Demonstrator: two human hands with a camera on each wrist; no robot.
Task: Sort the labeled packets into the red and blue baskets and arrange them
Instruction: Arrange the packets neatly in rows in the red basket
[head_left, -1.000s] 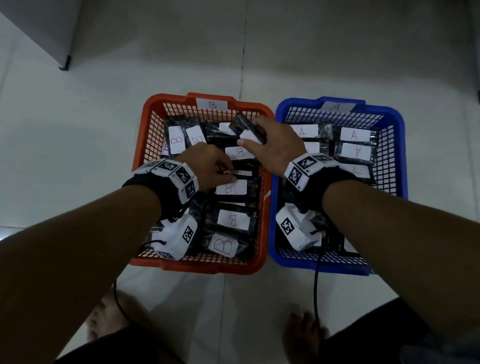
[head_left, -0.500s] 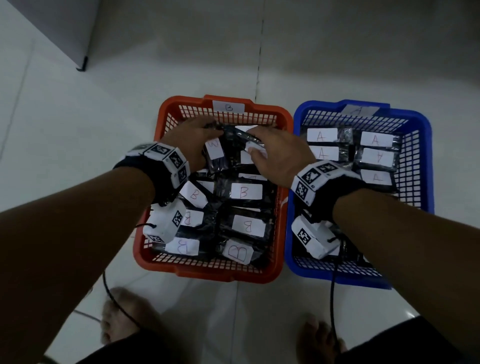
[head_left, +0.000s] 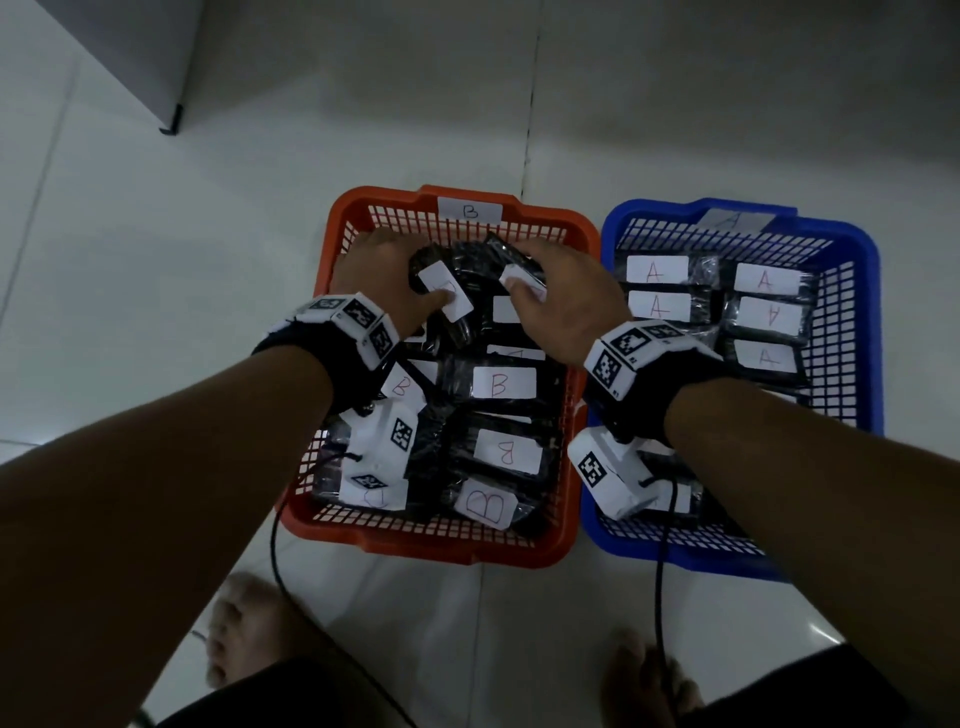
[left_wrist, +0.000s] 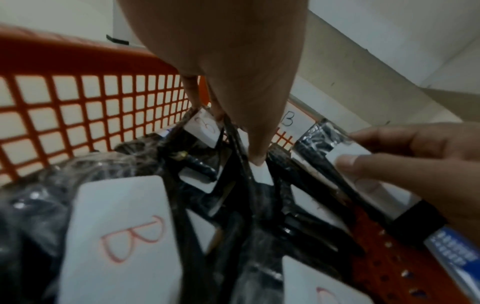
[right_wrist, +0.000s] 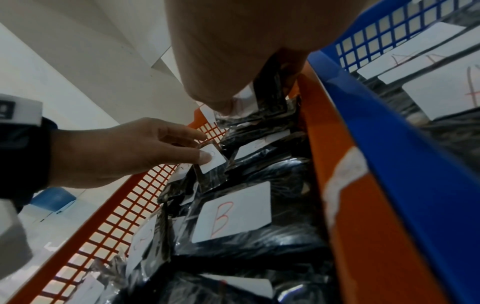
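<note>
The red basket (head_left: 431, 545), tagged B, holds several black packets with white B labels. Beside it on the right, the blue basket (head_left: 875, 312), tagged A, holds packets labelled A. Both hands are at the red basket's far end. My left hand (head_left: 415, 291) pinches a B packet (head_left: 449, 293) between thumb and fingers, tilted up; the right wrist view shows the thumb on its label (right_wrist: 214, 162). My right hand (head_left: 524, 278) grips another black packet (head_left: 506, 249) by its labelled end, seen as that packet (left_wrist: 319, 142) in the left wrist view.
The baskets stand side by side on a pale tiled floor. A grey cabinet corner (head_left: 171, 124) is at the far left. My bare feet (head_left: 244, 634) and trailing wrist cables (head_left: 660, 571) lie just before the baskets. B packets (head_left: 504, 384) fill the red basket's near half.
My left hand moved from the middle of the red basket to its far end and took hold of a B packet. The right hand stayed at the far end with its packet.
</note>
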